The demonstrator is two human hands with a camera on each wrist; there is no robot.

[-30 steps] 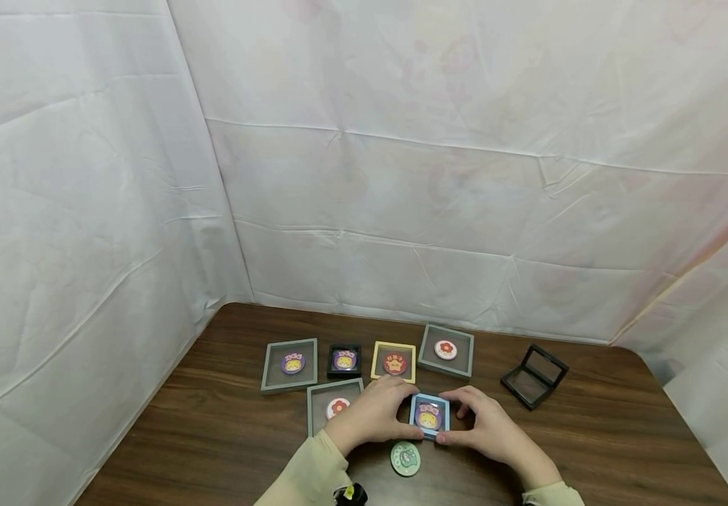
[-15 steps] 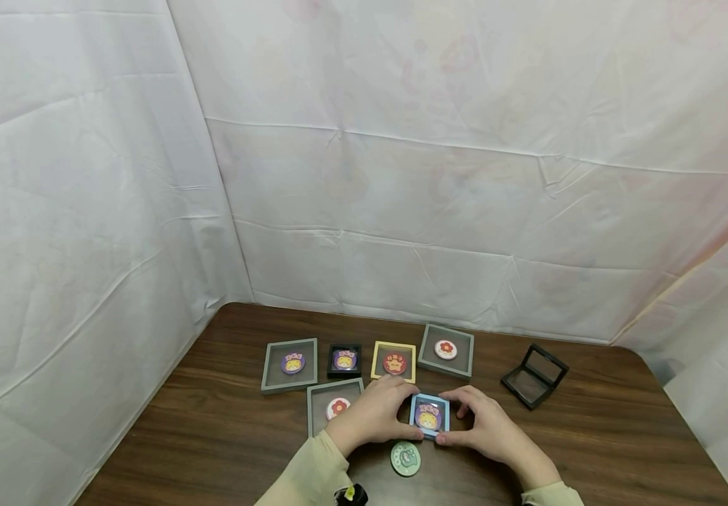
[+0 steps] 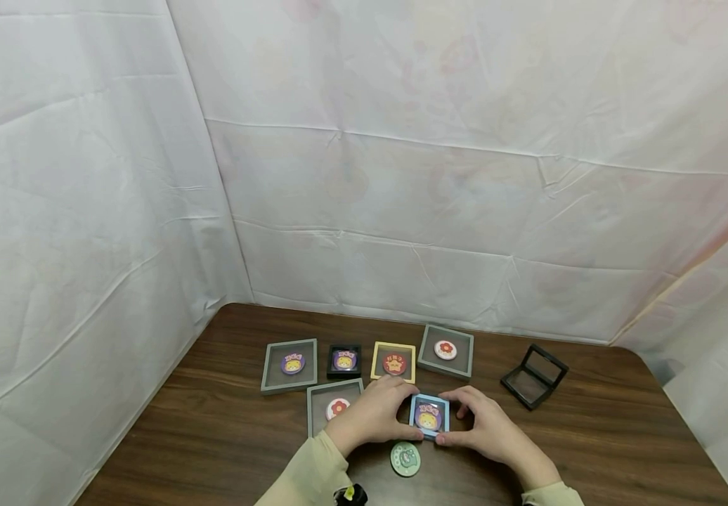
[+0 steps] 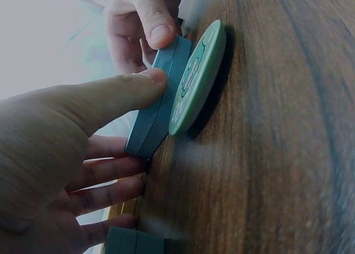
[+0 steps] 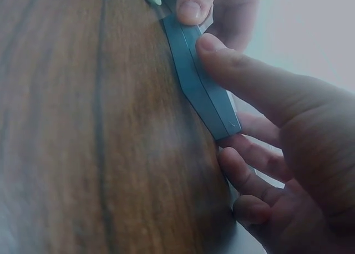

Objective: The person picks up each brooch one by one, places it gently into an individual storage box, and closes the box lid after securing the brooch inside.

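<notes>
A small blue display frame (image 3: 430,398) lies on the table between both hands, with a round purple badge (image 3: 429,417) showing a yellow cartoon face inside. My left hand (image 3: 373,416) grips its left side, thumb on the near edge. From the right, my right hand (image 3: 489,427) holds the frame, its thumb also against the near edge. In the left wrist view the two-layer blue edge (image 4: 158,98) looks closed, with a thin seam. Just in front of the frame is a round green badge (image 3: 405,459), untouched by either hand.
Behind and left are grey frames (image 3: 289,386) with badges, a small black frame (image 3: 344,374) and a yellow frame (image 3: 374,362). Another grey frame (image 3: 427,351) sits at the back. A black frame (image 3: 531,376) stands opened at right. White cloth (image 3: 364,211) hangs behind the table.
</notes>
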